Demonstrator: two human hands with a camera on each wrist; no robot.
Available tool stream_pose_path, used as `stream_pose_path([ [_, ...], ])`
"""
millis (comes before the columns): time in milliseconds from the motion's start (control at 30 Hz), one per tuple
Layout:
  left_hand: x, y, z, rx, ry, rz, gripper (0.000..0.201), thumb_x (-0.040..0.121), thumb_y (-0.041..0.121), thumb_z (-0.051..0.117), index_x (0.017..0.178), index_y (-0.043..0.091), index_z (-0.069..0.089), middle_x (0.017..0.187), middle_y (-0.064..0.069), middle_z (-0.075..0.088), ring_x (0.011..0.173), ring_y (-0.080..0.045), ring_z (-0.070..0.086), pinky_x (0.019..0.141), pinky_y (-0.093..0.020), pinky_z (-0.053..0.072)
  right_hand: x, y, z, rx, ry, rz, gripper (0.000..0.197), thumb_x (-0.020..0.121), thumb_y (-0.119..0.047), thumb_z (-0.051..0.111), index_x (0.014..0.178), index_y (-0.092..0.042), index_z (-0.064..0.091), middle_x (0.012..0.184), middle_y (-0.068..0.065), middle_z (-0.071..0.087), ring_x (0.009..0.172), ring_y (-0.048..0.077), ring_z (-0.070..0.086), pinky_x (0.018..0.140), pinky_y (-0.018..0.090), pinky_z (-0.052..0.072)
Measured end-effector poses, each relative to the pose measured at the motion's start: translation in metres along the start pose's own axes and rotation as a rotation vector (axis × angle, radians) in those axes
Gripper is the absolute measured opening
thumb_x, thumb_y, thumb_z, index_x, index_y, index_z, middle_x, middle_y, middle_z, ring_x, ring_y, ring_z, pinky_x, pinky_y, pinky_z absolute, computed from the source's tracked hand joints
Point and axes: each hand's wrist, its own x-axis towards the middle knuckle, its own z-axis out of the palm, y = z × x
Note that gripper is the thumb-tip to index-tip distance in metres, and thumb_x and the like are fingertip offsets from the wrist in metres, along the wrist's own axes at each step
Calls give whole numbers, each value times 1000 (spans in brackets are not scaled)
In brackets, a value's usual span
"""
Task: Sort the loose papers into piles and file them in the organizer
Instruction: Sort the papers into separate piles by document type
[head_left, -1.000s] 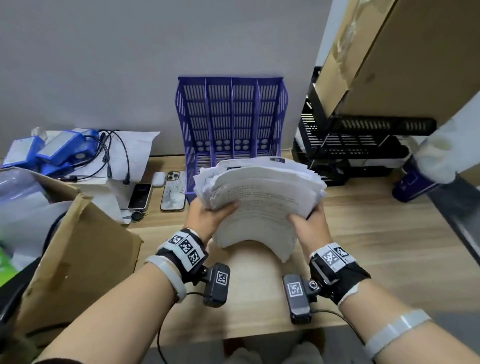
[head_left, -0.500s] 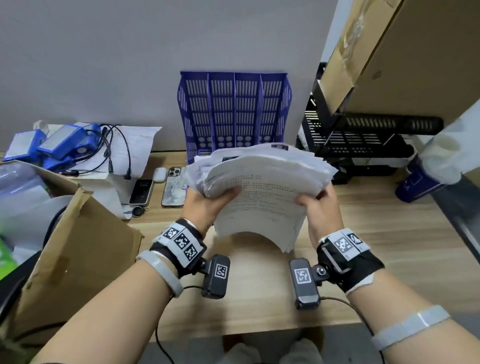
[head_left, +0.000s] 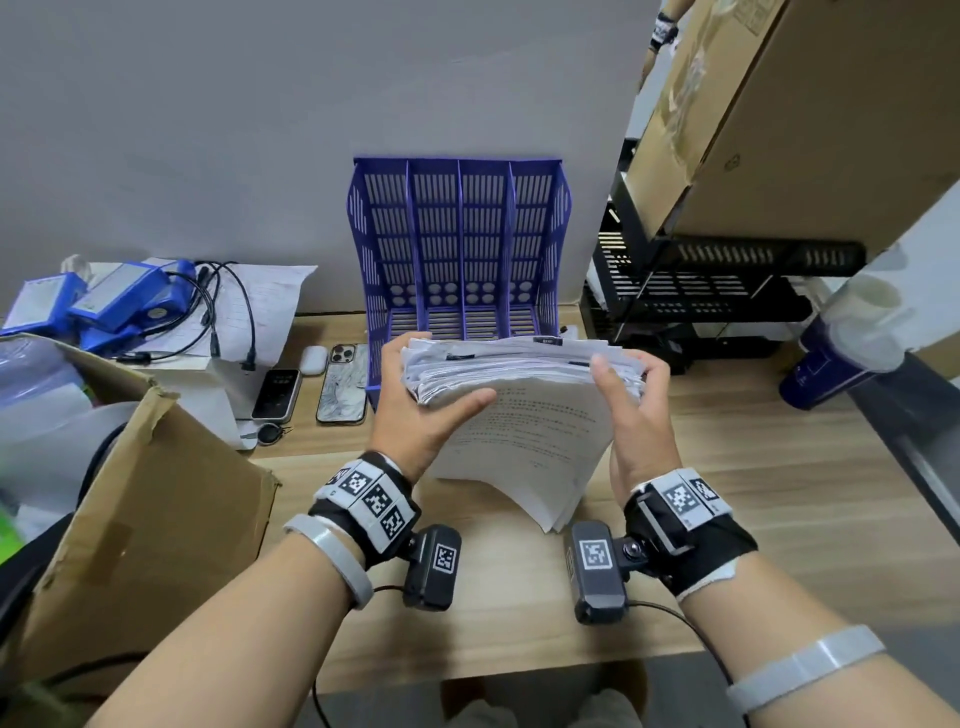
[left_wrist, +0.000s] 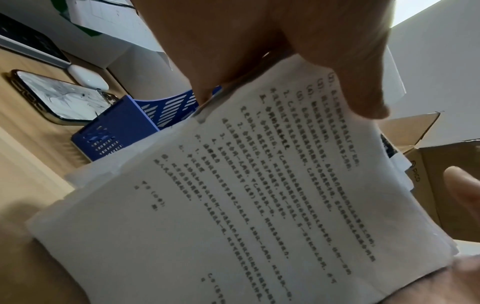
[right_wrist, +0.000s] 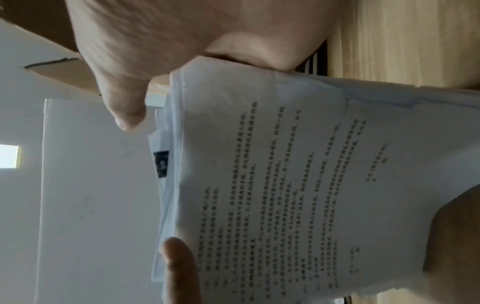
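Note:
A thick stack of white printed papers (head_left: 524, 431) is held above the wooden desk (head_left: 779, 493), just in front of the blue four-slot organizer (head_left: 460, 244) by the wall. My left hand (head_left: 421, 415) grips the stack's left edge, thumb lying on the top sheet (left_wrist: 259, 195). On the other side my right hand (head_left: 639, 415) holds the right edge, fingers curled behind it, thumb by the top sheet. The near edge droops toward the desk. The right wrist view shows the printed top sheet (right_wrist: 298, 195) and layered far edges. The organizer's slots look empty.
Two phones (head_left: 343, 384) (head_left: 277, 395) and an earbud case (head_left: 314, 360) lie left of the organizer. An open cardboard box (head_left: 145, 499) stands at the near left, blue packs with cables (head_left: 119, 301) behind it. A black wire rack (head_left: 701, 291) and dark bottle (head_left: 821, 364) are right.
Both hands have raised the stack and carried it toward the organizer. The fanned far edges are now more squared, and my right hand has shifted up along the right edge.

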Motion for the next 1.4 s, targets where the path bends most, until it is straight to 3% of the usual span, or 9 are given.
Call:
stream_pose_path([
  [133, -1, 1, 8, -34, 88, 9, 75, 65, 54, 83, 122, 24, 46, 113, -2, 63, 106, -17, 65, 97, -42, 52, 6, -5, 12, -111, 152, 81, 71, 52, -83, 71, 98, -33, 49, 114, 9, 66, 93, 24, 68, 89, 51, 56],
  [267, 5, 9, 12, -110, 228, -31, 43, 83, 57, 65, 105, 21, 58, 94, 8, 62, 83, -1, 60, 79, -22, 45, 13, -7, 15, -133, 243, 120, 53, 59, -70, 72, 92, -35, 49, 117, 2, 61, 101, 24, 65, 94, 53, 53],
  [400, 14, 11, 14, -141, 279, -80, 31, 85, 49, 67, 89, 19, 64, 80, 6, 61, 74, -8, 56, 73, -27, 45, 8, -8, 15, -159, 212, 58, 52, 68, -63, 69, 99, -26, 50, 104, -2, 61, 88, 17, 61, 89, 45, 53],
  [567, 19, 15, 18, -122, 315, -115, 7, 87, 23, 62, 83, 18, 65, 81, 8, 61, 77, -9, 53, 69, -28, 40, 7, -7, 14, -189, 164, 14, 46, 69, -62, 70, 100, -33, 51, 115, -4, 58, 106, 21, 60, 96, 50, 50],
  [800, 22, 17, 19, -116, 324, -129, 14, 91, 24, 60, 85, 12, 64, 77, 10, 58, 72, -7, 52, 69, -29, 40, 3, 10, -24, -303, -276, -107, 85, 66, -23, 89, 134, -26, 38, 120, -4, 59, 104, 4, 65, 88, 24, 55],
  [933, 26, 11, 24, -59, 254, -114, 29, 91, 47, 57, 74, 24, 62, 71, 8, 55, 73, -13, 51, 71, -32, 41, 5, 32, -30, -533, -194, -165, 32, 79, -9, 79, 107, -18, 67, 97, -1, 72, 93, 17, 68, 82, 20, 50],
  [1033, 27, 10, 20, -101, 155, -142, 42, 79, 67, 59, 82, 26, 66, 81, 7, 61, 81, -15, 57, 76, -34, 45, 8, 32, -30, -485, -114, -162, 19, 84, -12, 75, 103, -17, 73, 85, -11, 72, 77, -5, 66, 68, 6, 47],
  [1200, 27, -6, -8, -37, -232, -77, 73, 68, 29, 87, 129, 15, 49, 117, 1, 66, 105, -8, 67, 90, -26, 55, 20, 17, -29, -410, -75, -102, 15, 82, -18, 78, 96, -24, 76, 90, -6, 76, 89, 11, 72, 83, 32, 58],
  [1400, 23, -32, -16, 186, -210, -134, 49, 71, 26, 87, 115, 18, 69, 108, 4, 74, 100, -7, 69, 95, -44, 55, 20, -25, -18, -288, -217, -162, 15, 84, -21, 76, 98, -18, 77, 97, 4, 78, 97, 24, 73, 90, 49, 57],
])
